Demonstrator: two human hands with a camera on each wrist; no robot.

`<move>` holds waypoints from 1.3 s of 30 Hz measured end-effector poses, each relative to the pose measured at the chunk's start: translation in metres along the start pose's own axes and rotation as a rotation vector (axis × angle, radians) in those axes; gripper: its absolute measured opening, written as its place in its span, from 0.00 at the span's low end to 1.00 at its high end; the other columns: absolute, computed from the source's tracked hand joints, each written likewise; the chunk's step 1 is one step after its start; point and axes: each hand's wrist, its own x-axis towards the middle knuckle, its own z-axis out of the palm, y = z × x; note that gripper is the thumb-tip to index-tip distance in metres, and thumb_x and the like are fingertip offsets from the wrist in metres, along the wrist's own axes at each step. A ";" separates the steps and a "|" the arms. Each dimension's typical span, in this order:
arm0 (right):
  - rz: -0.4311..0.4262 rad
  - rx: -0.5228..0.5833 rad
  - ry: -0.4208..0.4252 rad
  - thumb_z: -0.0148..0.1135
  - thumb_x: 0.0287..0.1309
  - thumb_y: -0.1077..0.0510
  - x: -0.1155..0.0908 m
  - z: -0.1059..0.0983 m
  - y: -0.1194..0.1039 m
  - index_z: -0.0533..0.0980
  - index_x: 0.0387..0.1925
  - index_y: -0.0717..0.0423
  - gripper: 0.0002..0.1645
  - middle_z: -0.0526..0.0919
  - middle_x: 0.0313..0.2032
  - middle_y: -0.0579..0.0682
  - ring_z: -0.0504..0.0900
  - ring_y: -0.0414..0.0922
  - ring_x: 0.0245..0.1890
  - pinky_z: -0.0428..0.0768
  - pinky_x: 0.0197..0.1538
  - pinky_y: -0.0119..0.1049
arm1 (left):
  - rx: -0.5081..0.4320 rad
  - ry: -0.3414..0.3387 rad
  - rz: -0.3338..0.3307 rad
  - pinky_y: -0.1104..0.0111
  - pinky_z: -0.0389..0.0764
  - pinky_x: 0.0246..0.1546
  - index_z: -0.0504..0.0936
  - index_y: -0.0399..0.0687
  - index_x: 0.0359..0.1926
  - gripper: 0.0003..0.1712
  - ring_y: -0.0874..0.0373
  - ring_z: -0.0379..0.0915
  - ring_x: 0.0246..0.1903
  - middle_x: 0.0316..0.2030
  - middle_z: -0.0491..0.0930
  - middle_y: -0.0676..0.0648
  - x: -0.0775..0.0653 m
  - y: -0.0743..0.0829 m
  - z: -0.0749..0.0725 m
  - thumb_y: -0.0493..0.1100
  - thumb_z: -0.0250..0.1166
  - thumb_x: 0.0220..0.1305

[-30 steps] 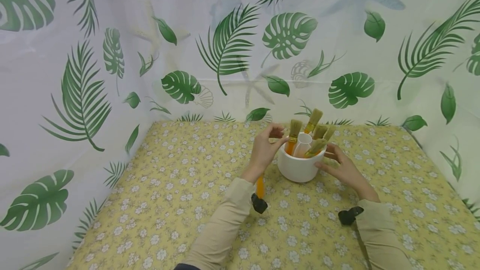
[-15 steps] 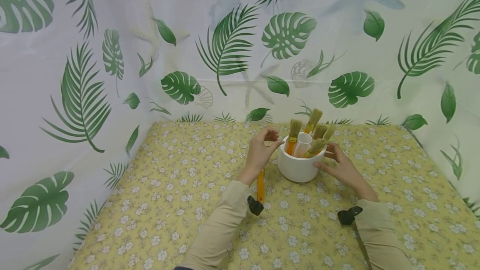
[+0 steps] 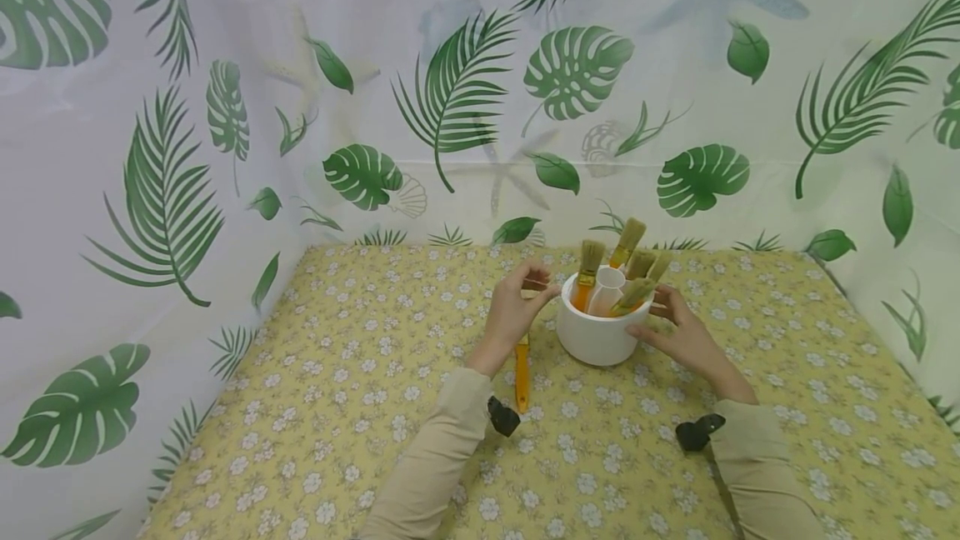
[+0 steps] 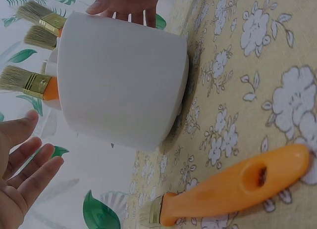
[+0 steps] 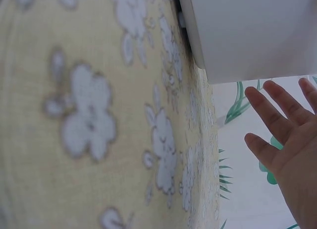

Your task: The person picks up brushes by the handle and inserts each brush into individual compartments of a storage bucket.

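Observation:
A round white container (image 3: pixel 597 338) stands upright on the table, with several paintbrushes (image 3: pixel 589 263) in it, bristles up and orange handles down. Among them sits a translucent white inner cup (image 3: pixel 606 294). My left hand (image 3: pixel 512 312) is just left of the container's rim, fingers loosely bent and holding nothing. At the container's right side, my right hand (image 3: pixel 692 343) rests with straight, spread fingers (image 5: pixel 275 113) alongside its wall and the thumb toward the front. One loose paintbrush (image 4: pixel 237 187) with an orange handle lies below my left hand, its bristles partly hidden in the head view.
A yellow floral cloth (image 3: pixel 360 407) covers the table. White curtains printed with green leaves (image 3: pixel 450 107) close in the back and both sides. Each wrist carries a small black camera (image 3: pixel 503 417).
My left hand has drawn away from the brush at the container's left edge, moving left and slightly toward me. More of the loose paintbrush's handle shows. The right hand has stayed put.

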 end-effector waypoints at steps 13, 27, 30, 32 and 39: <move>-0.019 0.035 -0.013 0.63 0.57 0.50 -0.005 -0.003 -0.017 0.44 0.70 0.55 0.49 0.55 0.65 0.66 0.59 0.66 0.63 0.67 0.53 0.67 | 0.013 -0.034 -0.083 0.77 0.80 0.38 0.77 0.49 0.43 0.13 0.55 0.78 0.41 0.42 0.80 0.43 -0.009 -0.010 -0.005 0.44 0.66 0.57; -0.033 0.024 0.010 0.61 0.57 0.45 0.001 0.001 0.004 0.44 0.70 0.53 0.50 0.57 0.65 0.63 0.60 0.64 0.63 0.67 0.54 0.66 | 0.036 -0.051 -0.090 0.76 0.80 0.38 0.77 0.47 0.42 0.14 0.56 0.78 0.41 0.41 0.80 0.44 -0.016 -0.018 -0.012 0.46 0.66 0.57; -0.028 0.018 0.011 0.61 0.57 0.44 0.001 0.001 0.004 0.44 0.70 0.52 0.50 0.57 0.65 0.62 0.60 0.63 0.63 0.67 0.54 0.65 | 0.037 -0.061 -0.094 0.76 0.80 0.38 0.76 0.50 0.42 0.12 0.57 0.77 0.41 0.42 0.79 0.43 -0.018 -0.018 -0.014 0.46 0.65 0.57; -0.022 0.013 0.009 0.61 0.57 0.43 0.000 0.000 0.003 0.44 0.70 0.52 0.50 0.57 0.65 0.62 0.60 0.63 0.64 0.67 0.55 0.65 | 0.035 -0.067 -0.095 0.76 0.80 0.38 0.76 0.51 0.42 0.11 0.58 0.77 0.41 0.42 0.79 0.43 -0.018 -0.019 -0.015 0.45 0.65 0.58; 0.006 0.016 -0.016 0.60 0.57 0.42 -0.003 -0.005 0.000 0.42 0.71 0.52 0.52 0.54 0.67 0.62 0.58 0.62 0.65 0.66 0.55 0.65 | 0.059 -0.088 -0.121 0.76 0.80 0.38 0.76 0.51 0.43 0.13 0.59 0.77 0.40 0.42 0.79 0.46 -0.023 -0.021 -0.018 0.48 0.64 0.58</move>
